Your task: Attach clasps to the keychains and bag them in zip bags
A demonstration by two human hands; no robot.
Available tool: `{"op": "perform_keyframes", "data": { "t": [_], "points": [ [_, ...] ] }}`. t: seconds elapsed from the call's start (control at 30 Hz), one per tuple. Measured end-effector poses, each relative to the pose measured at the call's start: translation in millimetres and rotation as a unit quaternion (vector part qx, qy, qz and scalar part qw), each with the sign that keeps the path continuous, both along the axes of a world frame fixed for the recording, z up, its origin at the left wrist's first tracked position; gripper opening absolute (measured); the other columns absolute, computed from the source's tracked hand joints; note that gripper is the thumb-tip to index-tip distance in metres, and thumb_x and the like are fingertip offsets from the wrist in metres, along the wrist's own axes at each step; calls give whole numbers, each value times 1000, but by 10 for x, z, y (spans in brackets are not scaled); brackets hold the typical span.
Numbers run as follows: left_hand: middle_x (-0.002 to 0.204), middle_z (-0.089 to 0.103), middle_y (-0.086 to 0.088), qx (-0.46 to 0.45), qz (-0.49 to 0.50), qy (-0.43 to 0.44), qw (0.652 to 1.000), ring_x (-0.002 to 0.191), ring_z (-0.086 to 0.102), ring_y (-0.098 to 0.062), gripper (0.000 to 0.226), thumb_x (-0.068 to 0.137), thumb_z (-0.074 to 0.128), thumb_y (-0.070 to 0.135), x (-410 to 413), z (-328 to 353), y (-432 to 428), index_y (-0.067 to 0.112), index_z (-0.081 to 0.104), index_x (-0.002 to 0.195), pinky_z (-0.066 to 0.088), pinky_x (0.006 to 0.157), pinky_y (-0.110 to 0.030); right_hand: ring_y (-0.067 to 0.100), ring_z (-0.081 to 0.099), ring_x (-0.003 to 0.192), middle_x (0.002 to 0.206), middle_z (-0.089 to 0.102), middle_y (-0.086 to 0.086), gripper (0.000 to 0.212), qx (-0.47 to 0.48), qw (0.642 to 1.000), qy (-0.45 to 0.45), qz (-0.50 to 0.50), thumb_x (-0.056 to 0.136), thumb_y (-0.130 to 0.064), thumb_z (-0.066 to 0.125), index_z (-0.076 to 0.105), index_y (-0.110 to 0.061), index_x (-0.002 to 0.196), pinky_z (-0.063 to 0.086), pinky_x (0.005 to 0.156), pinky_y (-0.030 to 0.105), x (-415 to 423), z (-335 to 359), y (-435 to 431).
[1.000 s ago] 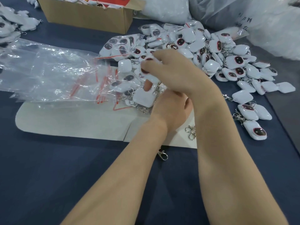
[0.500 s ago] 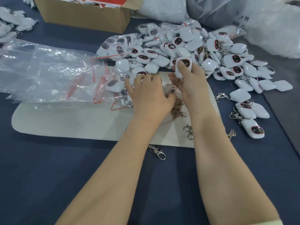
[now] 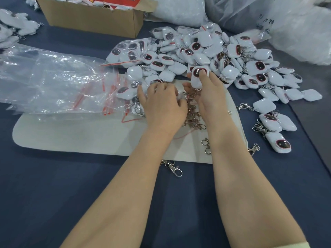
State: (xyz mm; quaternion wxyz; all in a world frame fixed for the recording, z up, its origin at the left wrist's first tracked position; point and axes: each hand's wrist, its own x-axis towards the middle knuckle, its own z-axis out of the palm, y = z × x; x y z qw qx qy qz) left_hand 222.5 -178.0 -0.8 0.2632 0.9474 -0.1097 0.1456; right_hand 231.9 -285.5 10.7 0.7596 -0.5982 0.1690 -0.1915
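Surface: dark blue table (image 3: 53, 194) with a pale mat (image 3: 71, 136) at centre frame. Both forearms reach up from the bottom edge onto the mat. Right hand (image 3: 211, 99) pinches a white keychain (image 3: 198, 79), thumb on its dark face. Left hand (image 3: 161, 106) palm down, fingers bent beside the clasps (image 3: 194, 120); cannot tell whether it holds anything. Heap of keychains (image 3: 232, 56) upper right, zip bags (image 3: 53, 83) left, cardboard box (image 3: 93, 17) upper left.

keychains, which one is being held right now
The face-up white keychain pinched in the right hand, at the near edge of the pile. All others lie loose or bagged on the table.
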Motion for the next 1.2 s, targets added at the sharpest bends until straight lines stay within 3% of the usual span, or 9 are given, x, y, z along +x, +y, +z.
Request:
{"op": "perform_keyframes", "data": {
  "t": [0.17,0.4,0.53,0.7,0.87,1.0,1.07,1.1,1.2],
  "points": [
    [119,58,1,-4,0,-2,1000,128,38,-21,27,87,50,33,-3,1,-4,19,62,107,-3,115,-48,14,66,63,87,67,5,21,17,1000,-17,11,103,-13,41,59,-9,95,53,60,23,-26,11,-17],
    [115,58,3,-23,-1,3,1000,128,39,-21,20,88,49,31,-1,6,-7,20,60,99,-1,115,-47,21,67,84,97,65,12,19,48,997,-26,46,99,4,41,57,-5,97,56,77,23,-23,18,14],
    [109,58,4,-39,4,15,999,124,41,-20,12,88,50,32,8,23,-8,22,55,85,0,115,-46,20,68,86,100,65,14,19,49,998,-25,25,98,6,41,53,1,111,56,79,23,-28,45,19],
    [102,62,3,-119,13,37,992,113,50,-19,11,86,51,27,32,118,6,20,58,82,5,115,-42,13,61,96,105,63,4,24,0,998,-50,-45,97,-15,56,41,-9,116,49,91,31,1,197,81],
    [95,56,10,-283,21,58,957,97,52,-15,9,86,55,24,18,241,40,22,54,78,27,110,-47,10,50,78,84,52,-5,16,-181,981,-22,-66,90,-21,66,50,-19,88,46,80,30,-60,392,182],
    [100,60,6,-380,22,77,921,104,55,-18,8,88,56,23,23,276,82,16,57,89,39,101,-41,6,59,56,85,59,5,22,-201,979,19,0,89,-21,66,48,-13,101,52,62,25,-90,504,192],
    [105,62,0,-354,22,61,933,107,55,-21,14,88,55,24,17,278,63,13,59,96,39,101,-42,4,59,49,85,59,7,27,-207,977,37,26,90,-16,64,45,-12,110,52,57,20,-102,507,202],
    [108,62,-3,-299,22,38,953,110,53,-23,18,88,55,25,5,261,40,12,60,100,36,103,-44,5,60,51,83,58,6,29,-213,976,43,24,91,-15,63,45,-12,113,53,58,22,-100,490,202],
    [118,59,-8,-163,-59,-8,985,118,48,-27,33,88,58,26,-85,190,-58,7,56,116,25,109,-40,14,64,70,82,57,-2,28,-198,978,60,-28,93,-14,57,46,-13,119,56,78,32,-45,394,137]
  ]
}}
